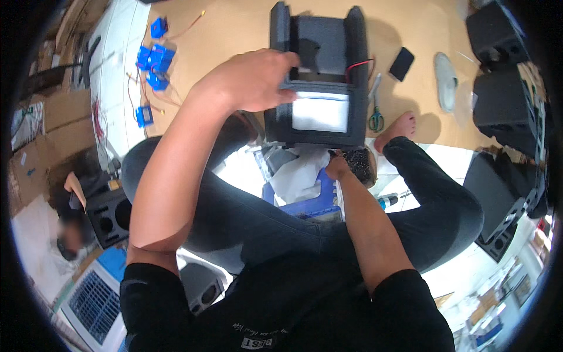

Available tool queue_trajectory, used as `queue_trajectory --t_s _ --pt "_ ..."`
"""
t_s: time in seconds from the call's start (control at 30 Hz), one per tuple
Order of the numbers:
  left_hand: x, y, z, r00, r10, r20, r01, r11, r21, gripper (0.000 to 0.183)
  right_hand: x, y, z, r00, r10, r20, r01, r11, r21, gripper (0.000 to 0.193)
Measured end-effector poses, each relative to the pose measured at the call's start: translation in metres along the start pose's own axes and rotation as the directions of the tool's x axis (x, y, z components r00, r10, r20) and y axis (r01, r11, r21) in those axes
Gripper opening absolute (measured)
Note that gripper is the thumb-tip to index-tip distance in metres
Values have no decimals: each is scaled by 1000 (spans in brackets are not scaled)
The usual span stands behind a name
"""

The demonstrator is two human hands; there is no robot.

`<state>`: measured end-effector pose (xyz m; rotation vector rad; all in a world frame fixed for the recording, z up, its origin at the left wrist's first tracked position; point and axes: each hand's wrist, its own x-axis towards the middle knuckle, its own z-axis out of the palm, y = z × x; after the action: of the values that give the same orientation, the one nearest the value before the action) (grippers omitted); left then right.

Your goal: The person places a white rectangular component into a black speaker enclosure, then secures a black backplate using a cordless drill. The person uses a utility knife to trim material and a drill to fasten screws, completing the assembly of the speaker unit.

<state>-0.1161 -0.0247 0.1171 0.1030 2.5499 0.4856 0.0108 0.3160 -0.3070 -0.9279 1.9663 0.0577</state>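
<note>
A black open-topped box (pixel 358 76), like a speaker cabinet, stands before me with a bright white rectangle (pixel 319 112) on its near part. Over its left wall reaches my left hand (pixel 255 79), thumb and a finger gripping the edge. A red and black wire (pixel 358 63) sticks up inside the box's right side. Lower down, my right hand (pixel 336 167) is closed beside a crumpled white plastic sheet (pixel 293 179), above a blue plastic crate (pixel 311 208). Its fingertips are partly hidden, so what they pinch is unclear. A dark, speckled round object (pixel 359 166) lies right of that hand.
Blue wrapped battery packs (pixel 158 57) with leads lie at the far left on brown cardboard (pixel 229 29). Right of the box are scissors (pixel 376 120), a phone (pixel 402 64) and a slipper (pixel 446 82). Black cabinets (pixel 498 102) line the right. Another person (pixel 73 232) is at left.
</note>
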Motion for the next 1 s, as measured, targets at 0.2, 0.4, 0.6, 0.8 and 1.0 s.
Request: queue_trajectory --t_s 0.2,0.4,0.6,0.8,1.0 --pt "0 -22 12 998 21 -52 -20 1000 21 49 8 -37 13 707 697 -119 -428 556 712 38" --pt "-8 -34 23 994 42 -96 -48 997 -53 49 25 -39 18 558 700 -447 -417 701 578 29" --pt "-6 -27 17 999 25 -21 -26 998 -59 48 7 -30 -21 682 707 -188 -456 611 647 26" --pt "-12 -24 -3 983 172 59 -158 970 -184 41 -39 -14 -82 771 599 217 -449 269 852 25" --pt "-22 -20 14 962 269 -44 -272 957 -101 42 -73 49 -85 626 760 175 -144 -108 984 18"
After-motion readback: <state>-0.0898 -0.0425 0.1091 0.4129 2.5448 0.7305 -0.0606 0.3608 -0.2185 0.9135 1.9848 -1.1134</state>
